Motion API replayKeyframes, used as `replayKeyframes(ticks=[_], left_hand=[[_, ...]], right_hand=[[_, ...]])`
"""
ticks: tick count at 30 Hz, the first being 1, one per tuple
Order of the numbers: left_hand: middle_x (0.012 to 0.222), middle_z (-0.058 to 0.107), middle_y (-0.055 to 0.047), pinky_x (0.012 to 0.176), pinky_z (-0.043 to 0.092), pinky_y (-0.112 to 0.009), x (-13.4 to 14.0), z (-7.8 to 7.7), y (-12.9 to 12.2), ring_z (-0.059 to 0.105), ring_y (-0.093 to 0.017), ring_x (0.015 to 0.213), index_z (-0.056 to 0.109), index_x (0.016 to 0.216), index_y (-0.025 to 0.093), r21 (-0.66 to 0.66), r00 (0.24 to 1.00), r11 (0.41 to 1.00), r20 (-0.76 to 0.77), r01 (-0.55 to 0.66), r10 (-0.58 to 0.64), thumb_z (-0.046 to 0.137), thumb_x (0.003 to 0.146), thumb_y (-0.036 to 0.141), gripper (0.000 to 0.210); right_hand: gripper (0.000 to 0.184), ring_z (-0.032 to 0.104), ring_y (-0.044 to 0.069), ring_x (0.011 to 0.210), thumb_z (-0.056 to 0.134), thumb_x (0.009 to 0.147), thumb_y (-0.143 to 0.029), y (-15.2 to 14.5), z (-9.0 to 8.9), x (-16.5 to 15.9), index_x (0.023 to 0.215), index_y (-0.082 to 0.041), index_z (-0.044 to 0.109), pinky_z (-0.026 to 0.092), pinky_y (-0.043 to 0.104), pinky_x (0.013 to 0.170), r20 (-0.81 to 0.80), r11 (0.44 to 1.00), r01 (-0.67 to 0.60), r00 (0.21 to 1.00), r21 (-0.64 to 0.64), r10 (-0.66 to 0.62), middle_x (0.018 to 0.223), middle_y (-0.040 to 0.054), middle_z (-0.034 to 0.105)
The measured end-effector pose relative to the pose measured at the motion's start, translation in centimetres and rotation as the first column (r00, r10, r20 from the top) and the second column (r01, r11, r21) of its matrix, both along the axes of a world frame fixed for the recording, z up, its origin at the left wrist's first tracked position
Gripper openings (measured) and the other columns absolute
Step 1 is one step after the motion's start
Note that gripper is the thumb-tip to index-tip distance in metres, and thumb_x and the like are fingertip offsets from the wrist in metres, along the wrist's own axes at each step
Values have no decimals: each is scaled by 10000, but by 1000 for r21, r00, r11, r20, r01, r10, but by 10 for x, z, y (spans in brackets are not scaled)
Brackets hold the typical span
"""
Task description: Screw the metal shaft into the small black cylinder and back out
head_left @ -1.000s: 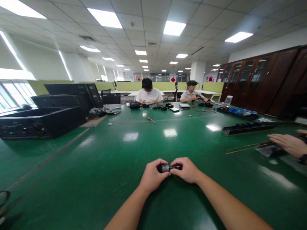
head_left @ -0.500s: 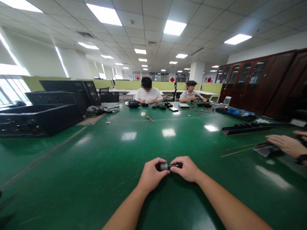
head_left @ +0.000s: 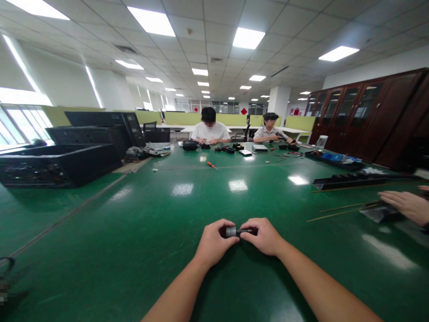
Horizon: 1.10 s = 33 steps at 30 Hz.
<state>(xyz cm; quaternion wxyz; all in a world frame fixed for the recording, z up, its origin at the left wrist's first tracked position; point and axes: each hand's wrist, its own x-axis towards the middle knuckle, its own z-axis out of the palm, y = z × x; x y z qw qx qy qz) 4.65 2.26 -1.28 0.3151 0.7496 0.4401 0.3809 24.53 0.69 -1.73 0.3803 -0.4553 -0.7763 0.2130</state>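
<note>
Both hands meet just above the green table at the front. My left hand (head_left: pixel 214 243) is closed round a small silver-grey cylinder (head_left: pixel 231 231), thumb and fingers on either side of it. From its right end runs a thin dark ridged shaft (head_left: pixel 245 230). My right hand (head_left: pixel 263 237) pinches this shaft between thumb and fingers. The cylinder lies about level, and its left end is hidden in my left palm. What kind of part it is, I cannot make out.
On the green table (head_left: pixel 150 214) lies an orange screwdriver (head_left: pixel 212 165). Black computer cases (head_left: pixel 97 165) stand at left. At right, another person's hand (head_left: pixel 404 203) rests by thin rods (head_left: pixel 338 215) and black strips (head_left: pixel 345 181). Two people (head_left: pixel 210 127) sit across among tools and parts.
The whole view has swung slightly left, so the surroundings appear shifted right. My hands keep the same hold on the cylinder and shaft. A blurred dark object has come in at the lower left edge.
</note>
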Motion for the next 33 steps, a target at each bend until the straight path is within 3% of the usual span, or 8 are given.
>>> replayKeyframes(ticks=[33], left_hand=[[841, 731, -19, 712, 518, -298, -1, 3, 1, 667, -201, 773, 715, 906, 195, -2, 999, 999, 11, -46, 46, 760, 628, 220, 283]], right_hand=[[126, 624, 170, 702, 662, 797, -277, -1, 1, 5, 866, -208, 742, 442, 273, 666, 19, 999, 52, 998, 16, -52, 783, 29, 716]])
